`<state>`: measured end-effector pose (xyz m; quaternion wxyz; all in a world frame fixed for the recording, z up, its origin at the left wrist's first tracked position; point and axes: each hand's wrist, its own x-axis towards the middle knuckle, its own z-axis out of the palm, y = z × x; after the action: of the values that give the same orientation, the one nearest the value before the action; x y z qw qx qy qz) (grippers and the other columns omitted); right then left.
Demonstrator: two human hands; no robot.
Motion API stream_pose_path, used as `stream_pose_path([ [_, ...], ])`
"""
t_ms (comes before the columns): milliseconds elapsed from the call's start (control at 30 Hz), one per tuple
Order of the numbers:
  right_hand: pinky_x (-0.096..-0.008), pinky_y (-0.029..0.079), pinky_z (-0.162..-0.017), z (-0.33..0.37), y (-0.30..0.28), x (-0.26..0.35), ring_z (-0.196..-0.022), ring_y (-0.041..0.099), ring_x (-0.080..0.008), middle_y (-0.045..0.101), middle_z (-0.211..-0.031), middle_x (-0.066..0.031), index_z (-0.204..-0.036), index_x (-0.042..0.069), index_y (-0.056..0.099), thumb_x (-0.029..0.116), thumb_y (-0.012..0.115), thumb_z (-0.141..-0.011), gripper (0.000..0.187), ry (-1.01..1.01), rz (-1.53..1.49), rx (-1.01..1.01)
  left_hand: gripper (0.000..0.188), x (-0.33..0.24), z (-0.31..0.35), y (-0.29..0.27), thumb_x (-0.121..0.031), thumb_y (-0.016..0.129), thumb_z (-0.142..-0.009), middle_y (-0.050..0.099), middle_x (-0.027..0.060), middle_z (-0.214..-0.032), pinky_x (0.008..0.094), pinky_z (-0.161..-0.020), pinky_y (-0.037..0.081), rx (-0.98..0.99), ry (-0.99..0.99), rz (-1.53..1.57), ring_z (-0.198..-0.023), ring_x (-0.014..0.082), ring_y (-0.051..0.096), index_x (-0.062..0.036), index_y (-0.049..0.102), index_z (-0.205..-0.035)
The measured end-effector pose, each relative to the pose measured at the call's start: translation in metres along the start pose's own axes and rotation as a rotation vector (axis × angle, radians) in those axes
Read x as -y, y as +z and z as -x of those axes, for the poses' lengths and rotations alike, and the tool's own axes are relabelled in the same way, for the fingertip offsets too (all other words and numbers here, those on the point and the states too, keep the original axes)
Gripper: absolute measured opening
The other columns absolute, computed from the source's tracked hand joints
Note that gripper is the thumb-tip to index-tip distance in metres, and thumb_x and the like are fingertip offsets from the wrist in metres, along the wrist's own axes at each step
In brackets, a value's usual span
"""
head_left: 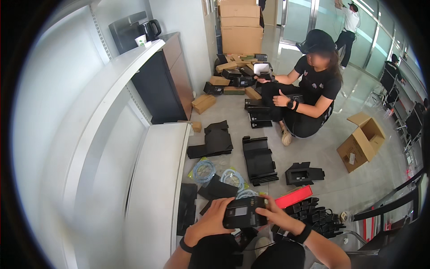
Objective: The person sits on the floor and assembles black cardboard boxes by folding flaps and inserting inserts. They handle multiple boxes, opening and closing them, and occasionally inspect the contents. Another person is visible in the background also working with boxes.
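Between my two hands, above my lap, is a black box [236, 219] with a small grey picture on the side facing me. My left hand [211, 220] grips its left end. My right hand [276, 214] holds the right end, with the thumb on the box's face. Just beyond it on the floor lie coiled light-blue cables [232, 178] in clear bags and folded black cardboard [219, 188]. A long red box [293, 196] lies to the right, beside a heap of black parts [316, 217] whose kind I cannot make out.
White shelving [156, 157] runs along my left. Ahead, a co-worker [316, 85] sits on the floor holding a small box. Black cardboard inserts [259, 159] lie between us. An open carton [362, 143] stands at right. Several small boxes [237, 74] are piled farther back.
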<state>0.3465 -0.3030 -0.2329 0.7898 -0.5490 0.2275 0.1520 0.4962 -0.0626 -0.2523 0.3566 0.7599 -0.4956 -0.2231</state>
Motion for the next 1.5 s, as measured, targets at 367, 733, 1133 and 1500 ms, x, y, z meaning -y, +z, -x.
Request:
stream_pose_path([
  [367, -0.0369, 0.064, -0.064, 0.002, -0.044, -0.021, -0.097, 0.067, -0.0224, 0.061, -0.119, -0.0186, -0.155, 0.006, 0.024, 0.033, 0.069, -0.098, 0.077, 0.002, 0.099, 0.023, 0.108, -0.006, -0.022, 0.022, -0.032, 0.095, -0.064, 0.046, 0.0205, -0.144, 0.047, -0.111, 0.044, 0.062, 0.004, -0.067, -0.134, 0.0409, 0.046, -0.0053, 0.037, -0.152],
  [733, -0.0329, 0.061, -0.078, -0.027, -0.063, -0.09, -0.108, 0.062, -0.0242, 0.053, -0.132, -0.0174, -0.152, 0.011, 0.033, 0.013, 0.07, -0.091, 0.072, -0.268, 0.112, 0.04, 0.103, 0.028, -0.051, 0.035, -0.013, 0.093, -0.052, 0.049, 0.0134, -0.14, 0.046, -0.114, 0.041, 0.17, 0.054, -0.234, -0.132, 0.0379, 0.046, -0.0087, 0.046, -0.143],
  [1133, -0.0341, 0.052, -0.094, -0.032, -0.066, -0.148, -0.119, 0.057, -0.0181, 0.044, -0.141, -0.0108, -0.151, 0.011, 0.03, 0.017, 0.069, -0.08, 0.081, -0.292, -0.291, 0.015, 0.135, 0.052, -0.038, 0.03, -0.028, 0.103, -0.055, 0.029, 0.0138, -0.163, 0.0431, -0.12, 0.032, 0.011, -0.041, 0.278, -0.15, 0.031, 0.032, -0.0108, 0.024, -0.163],
  [1500, -0.0317, 0.045, -0.105, -0.037, -0.056, -0.132, -0.127, 0.052, -0.0184, 0.042, -0.145, -0.0092, -0.151, 0.008, 0.032, 0.011, 0.069, -0.08, 0.08, -0.311, -0.189, 0.052, 0.133, 0.064, -0.032, 0.021, -0.027, 0.102, -0.055, 0.027, 0.0147, -0.161, 0.0445, -0.12, 0.031, 0.063, -0.009, 0.22, -0.147, 0.0334, 0.034, -0.011, 0.027, -0.163],
])
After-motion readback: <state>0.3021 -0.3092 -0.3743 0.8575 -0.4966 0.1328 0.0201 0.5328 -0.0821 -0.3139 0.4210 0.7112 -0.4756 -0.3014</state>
